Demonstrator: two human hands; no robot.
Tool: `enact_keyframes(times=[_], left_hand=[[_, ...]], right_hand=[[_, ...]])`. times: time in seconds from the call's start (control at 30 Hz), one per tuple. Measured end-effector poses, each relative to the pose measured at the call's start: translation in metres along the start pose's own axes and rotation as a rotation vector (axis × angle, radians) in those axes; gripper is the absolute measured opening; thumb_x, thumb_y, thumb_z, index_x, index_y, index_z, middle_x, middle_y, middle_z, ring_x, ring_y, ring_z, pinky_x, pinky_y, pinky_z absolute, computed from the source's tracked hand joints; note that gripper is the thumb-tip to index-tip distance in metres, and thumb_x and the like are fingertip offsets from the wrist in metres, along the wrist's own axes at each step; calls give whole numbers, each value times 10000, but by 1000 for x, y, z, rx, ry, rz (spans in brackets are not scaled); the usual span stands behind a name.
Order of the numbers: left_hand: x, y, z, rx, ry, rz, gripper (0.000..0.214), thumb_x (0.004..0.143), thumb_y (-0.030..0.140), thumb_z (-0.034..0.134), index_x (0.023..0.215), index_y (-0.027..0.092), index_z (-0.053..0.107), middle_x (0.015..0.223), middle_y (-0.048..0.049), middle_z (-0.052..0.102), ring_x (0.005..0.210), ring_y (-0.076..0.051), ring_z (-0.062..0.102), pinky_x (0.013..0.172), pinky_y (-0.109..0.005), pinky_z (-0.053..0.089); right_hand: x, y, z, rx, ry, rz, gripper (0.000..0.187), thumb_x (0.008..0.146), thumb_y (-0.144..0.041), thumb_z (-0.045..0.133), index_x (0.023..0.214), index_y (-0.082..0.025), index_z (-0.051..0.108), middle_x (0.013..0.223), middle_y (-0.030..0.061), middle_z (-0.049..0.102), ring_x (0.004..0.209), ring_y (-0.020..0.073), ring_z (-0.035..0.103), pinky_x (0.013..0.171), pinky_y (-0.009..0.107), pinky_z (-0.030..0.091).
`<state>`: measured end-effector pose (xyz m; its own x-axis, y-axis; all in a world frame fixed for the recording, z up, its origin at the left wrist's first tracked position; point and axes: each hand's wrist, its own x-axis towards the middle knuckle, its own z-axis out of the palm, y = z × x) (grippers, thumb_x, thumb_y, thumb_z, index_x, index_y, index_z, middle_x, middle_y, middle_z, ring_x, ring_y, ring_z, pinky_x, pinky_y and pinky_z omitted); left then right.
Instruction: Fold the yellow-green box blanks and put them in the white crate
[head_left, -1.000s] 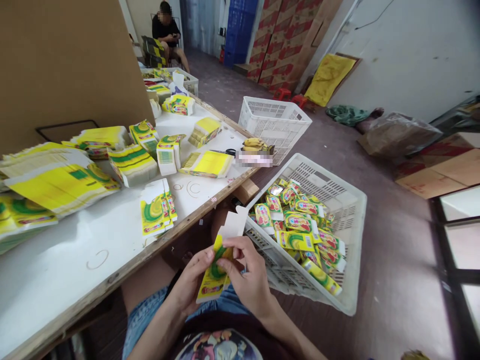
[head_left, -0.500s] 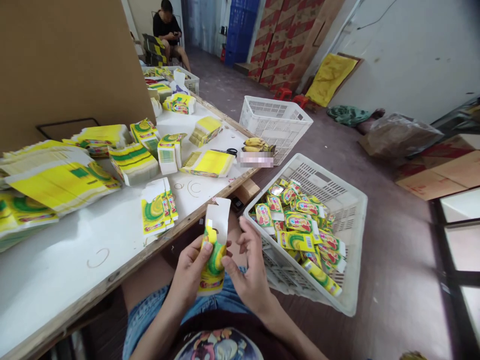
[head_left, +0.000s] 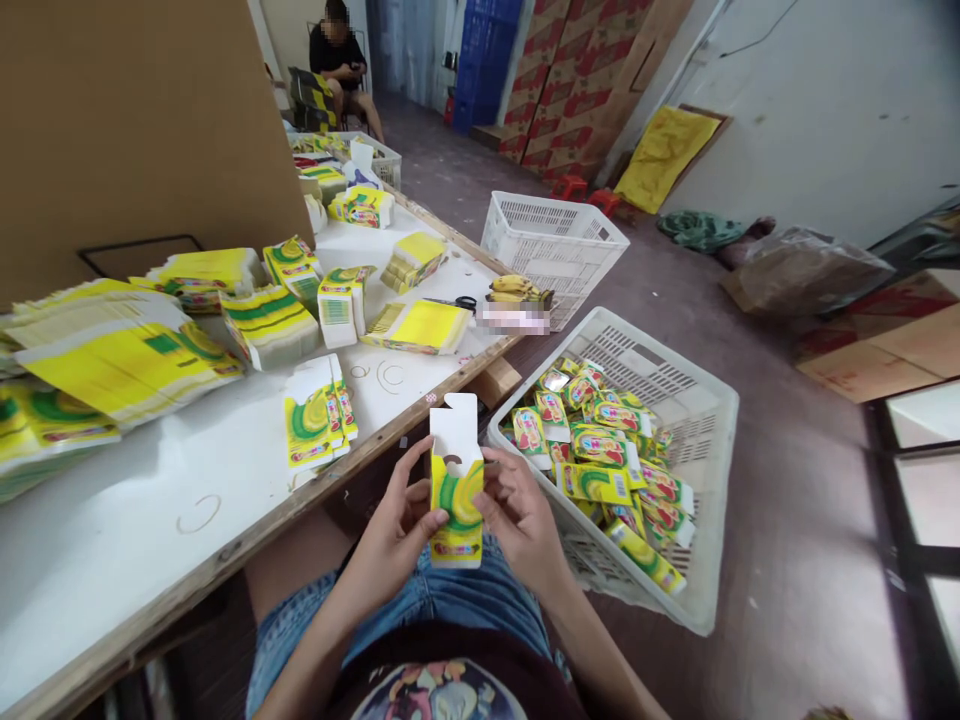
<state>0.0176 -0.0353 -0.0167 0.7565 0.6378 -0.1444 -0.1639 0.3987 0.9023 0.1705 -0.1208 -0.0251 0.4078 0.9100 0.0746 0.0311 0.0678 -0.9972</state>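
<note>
Above my lap, a small yellow and green carton (head_left: 457, 505) stands upright between both hands, its white top flap raised and its top end unfolded. My left hand (head_left: 401, 520) grips the carton's left edge, thumb on the printed front. On the opposite edge, my right hand (head_left: 521, 510) holds it with thumb and fingers. Several flat cartons (head_left: 319, 415) lie near the table edge, left of my hands. To the right, a white plastic crate (head_left: 720, 480) holds many folded yellow, green and red cartons (head_left: 600, 445).
On the white table (head_left: 247, 440) are stacks of flat cartons (head_left: 127, 350), scissors (head_left: 465, 303) and bananas (head_left: 517, 290). Another white crate (head_left: 555, 235) stands beyond. A tall cardboard sheet (head_left: 142, 130) rises at the left. A person (head_left: 337, 60) sits at the back.
My right hand, apart from the carton with fingers spread before, now grips its right edge. The carton has turned to face me squarely and shifted slightly right, its body opened out.
</note>
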Motion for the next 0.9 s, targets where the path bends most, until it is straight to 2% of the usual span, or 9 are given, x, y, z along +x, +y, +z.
enact_keyframes(times=[0.1, 0.2, 0.27, 0.33, 0.43, 0.5, 0.67, 0.8, 0.9], left_hand=[[-2, 5, -6, -68, -110, -65, 646, 883, 246, 688, 1433, 283, 350, 1103, -91, 724, 965, -246, 712, 847, -343, 545], [-3, 3, -8, -74, -133, -121, 460, 833, 243, 744, 1228, 233, 511, 945, -71, 751, 835, -229, 725, 758, -310, 549], [-4, 0, -6, -79, -135, -144, 377, 812, 252, 764, 1118, 215, 547, 890, -62, 750, 774, -212, 718, 705, -283, 540], [-3, -2, -3, -90, -120, -132, 459, 819, 254, 758, 1206, 232, 512, 908, -60, 750, 773, -206, 717, 710, -284, 539], [-1, -2, 1, -77, -95, -104, 733, 848, 245, 730, 1452, 285, 316, 975, -70, 752, 826, -217, 721, 776, -321, 546], [0, -3, 1, -38, -87, -109, 674, 847, 264, 728, 1432, 256, 393, 1002, -89, 752, 830, -224, 716, 773, -320, 546], [2, -15, -3, 108, 71, -31, 420, 814, 279, 750, 1216, 210, 649, 1053, -94, 748, 817, -208, 686, 778, -287, 530], [2, -17, 1, 170, 102, -20, 426, 830, 260, 723, 1248, 219, 648, 1150, -113, 729, 960, -245, 682, 845, -302, 527], [1, -11, 6, 127, 48, -48, 430, 867, 266, 682, 1289, 224, 615, 1230, -125, 701, 1061, -262, 668, 888, -316, 524]], right_hand=[[-1, -6, -10, 24, -126, 24, 359, 952, -341, 598, 1295, -268, 521, 1035, 42, 680, 807, 160, 646, 707, 268, 521], [-1, -11, -17, -79, -198, 59, 193, 971, -361, 562, 1078, -213, 625, 836, 9, 645, 680, 138, 592, 612, 238, 474], [0, -13, -18, -185, -183, 13, 235, 974, -369, 547, 870, -187, 652, 749, 6, 599, 654, 140, 561, 600, 246, 459], [2, -13, -17, -239, -116, -49, 269, 970, -355, 548, 790, -183, 651, 759, 22, 601, 701, 157, 578, 641, 262, 475], [3, -9, -13, -153, 2, -33, 201, 954, -325, 573, 1110, -217, 640, 835, 20, 650, 735, 166, 626, 681, 277, 516], [4, -6, -13, -125, 16, -20, 321, 952, -325, 580, 1263, -244, 591, 898, 33, 692, 787, 181, 662, 728, 305, 542], [6, -11, -24, -243, -74, -118, 369, 960, -476, 532, 974, -214, 791, 1011, 89, 699, 962, 241, 649, 853, 382, 526], [4, -14, -23, -245, -151, 147, 327, 884, -347, 642, 1176, -205, 677, 829, 20, 703, 717, 178, 639, 645, 288, 514], [4, -12, -15, -360, -104, 205, 311, 834, -227, 630, 1141, -198, 589, 717, -19, 683, 600, 154, 602, 561, 249, 459]])
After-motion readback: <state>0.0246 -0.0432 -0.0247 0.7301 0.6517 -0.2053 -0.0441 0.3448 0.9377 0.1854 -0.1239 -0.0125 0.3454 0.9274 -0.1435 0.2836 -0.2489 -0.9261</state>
